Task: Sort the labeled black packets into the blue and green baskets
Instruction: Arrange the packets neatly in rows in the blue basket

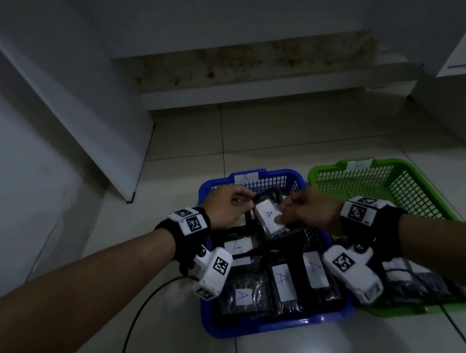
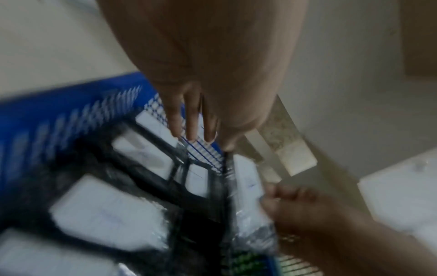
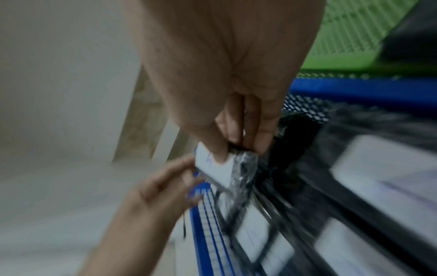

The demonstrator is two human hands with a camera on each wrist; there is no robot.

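Nearest us in the head view, the blue basket sits on the tiled floor, packed with black packets whose white labels read "A". The green basket stands just to its right, touching it; dark packets lie at its near end, their labels not readable.

Over the blue basket's far half we see both hands on one held packet: black, shiny wrap, white label marked "A", tilted. The left hand pinches its far-left corner; the right hand pinches its right edge.

The wrist views add what the head view hides. The right wrist view, blurred, shows thumb on the label and fingers curled under the wrap. The left wrist view, also blurred, shows the left fingertips pointing down with the packet's corner nipped at the thumb.

Farther off, a paper tag marked "A" sits on the blue basket's far rim
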